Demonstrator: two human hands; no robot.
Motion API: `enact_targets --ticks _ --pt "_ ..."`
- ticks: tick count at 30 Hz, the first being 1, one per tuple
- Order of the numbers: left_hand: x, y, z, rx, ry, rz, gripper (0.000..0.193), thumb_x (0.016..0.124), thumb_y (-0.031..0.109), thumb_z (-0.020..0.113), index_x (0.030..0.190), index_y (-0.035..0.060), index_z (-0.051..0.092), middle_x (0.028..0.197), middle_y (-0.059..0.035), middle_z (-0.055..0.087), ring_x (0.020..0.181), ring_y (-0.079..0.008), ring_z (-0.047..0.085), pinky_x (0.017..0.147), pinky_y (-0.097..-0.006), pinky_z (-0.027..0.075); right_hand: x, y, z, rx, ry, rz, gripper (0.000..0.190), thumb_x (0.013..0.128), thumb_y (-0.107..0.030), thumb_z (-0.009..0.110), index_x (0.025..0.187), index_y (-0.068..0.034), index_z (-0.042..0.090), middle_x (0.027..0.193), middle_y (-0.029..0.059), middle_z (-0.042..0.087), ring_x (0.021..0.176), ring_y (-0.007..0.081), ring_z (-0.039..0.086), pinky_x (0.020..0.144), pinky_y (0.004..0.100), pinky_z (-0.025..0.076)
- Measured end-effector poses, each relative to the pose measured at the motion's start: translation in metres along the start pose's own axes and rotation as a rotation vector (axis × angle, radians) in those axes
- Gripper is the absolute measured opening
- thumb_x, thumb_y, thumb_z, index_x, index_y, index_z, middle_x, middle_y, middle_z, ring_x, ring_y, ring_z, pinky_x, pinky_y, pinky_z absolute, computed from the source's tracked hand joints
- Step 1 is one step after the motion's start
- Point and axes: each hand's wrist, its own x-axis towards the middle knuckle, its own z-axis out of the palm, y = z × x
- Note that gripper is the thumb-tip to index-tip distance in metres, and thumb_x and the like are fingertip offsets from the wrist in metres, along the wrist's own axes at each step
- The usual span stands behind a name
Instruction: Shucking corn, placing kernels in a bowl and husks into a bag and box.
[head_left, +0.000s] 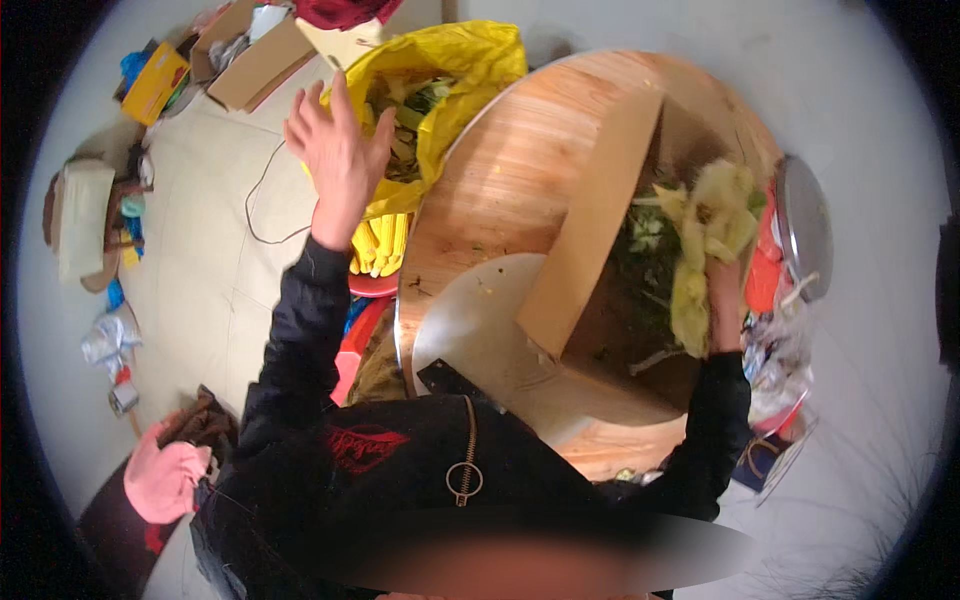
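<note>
My left hand (334, 154) is raised with its fingers apart and nothing in it, at the near left rim of a yellow plastic bag (480, 52). Leafy green and brown plant scraps (409, 112) lie inside the bag. On the right, my right hand (726, 289) reaches into an open cardboard box (600, 225) and grips a bunch of pale yellow-green corn husks (712, 214); the husks hide its fingers. Darker green leaves (645, 232) lie in the box below. Beneath my left forearm, peeled yellow corn cobs (382, 244) fill part of a red basin (371, 285).
The box stands on a round wooden table (502, 165) with a pale round disc (480, 300) on top. A thin cable (251, 214) curves over the tiled floor. Cardboard cartons (262, 64) sit at the upper left, and a round metal lid (806, 229) is beyond the table's right edge.
</note>
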Motion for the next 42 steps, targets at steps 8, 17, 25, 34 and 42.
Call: enact_targets --ticks 8,17,25,34,42 --pt "0.033 -0.092 0.094 0.147 -0.66 -0.17 0.052 0.078 0.036 0.067 0.116 0.0014 0.058 0.106 -0.0221 0.062 0.107 -0.039 0.057 0.085 -0.0545 0.043 0.012 -0.048 0.026 0.363 -0.068 -0.236 0.029 0.083 -0.02 0.064 0.105 -0.002 0.063 0.087 0.0054 0.065 0.079 0.0173 0.063 0.07 0.0316 0.051" --pt "0.049 -0.101 0.112 -1.184 -0.738 -0.862 0.031 0.088 0.024 0.054 0.097 -0.0035 0.064 0.079 -0.0132 0.065 0.07 -0.0255 0.063 0.062 -0.0404 0.05 0.114 -0.269 0.244 0.842 -0.094 -0.426 0.026 0.085 -0.022 0.062 0.103 -0.004 0.063 0.081 0.0034 0.062 0.074 0.0163 0.062 0.066 0.0291 0.05" --pt "0.064 -0.128 0.128 -1.56 -0.819 -1.031 0.021 0.093 0.016 0.047 0.105 0.0018 0.058 0.086 -0.0072 0.064 0.067 -0.017 0.064 0.059 -0.0307 0.055 0.062 -0.381 0.361 1.818 -0.672 0.261 0.037 0.085 -0.031 0.06 0.113 -0.007 0.058 0.103 0.0024 0.06 0.089 0.015 0.059 0.078 0.0298 0.049" --pt "0.063 -0.107 0.109 -1.311 -0.508 -0.896 0.027 0.091 0.012 0.049 0.109 -0.0051 0.06 0.084 -0.0079 0.064 0.07 -0.0136 0.059 0.064 -0.0262 0.048 0.045 -0.331 0.432 0.061 -0.47 0.123 0.049 0.075 -0.012 0.069 0.116 0.007 0.051 0.114 0.0249 0.058 0.104 0.0403 0.057 0.085 0.0408 0.048" --pt "0.066 -0.071 0.107 -1.176 -0.474 -0.555 0.027 0.089 0.014 0.054 0.104 -0.0056 0.064 0.089 -0.0053 0.066 0.079 -0.0118 0.058 0.073 -0.0266 0.047 0.029 -0.319 0.426 -1.054 -0.58 -0.51 0.038 0.09 -0.028 0.054 0.12 -0.005 0.061 0.114 0.014 0.059 0.109 0.0365 0.052 0.092 0.0541 0.037"
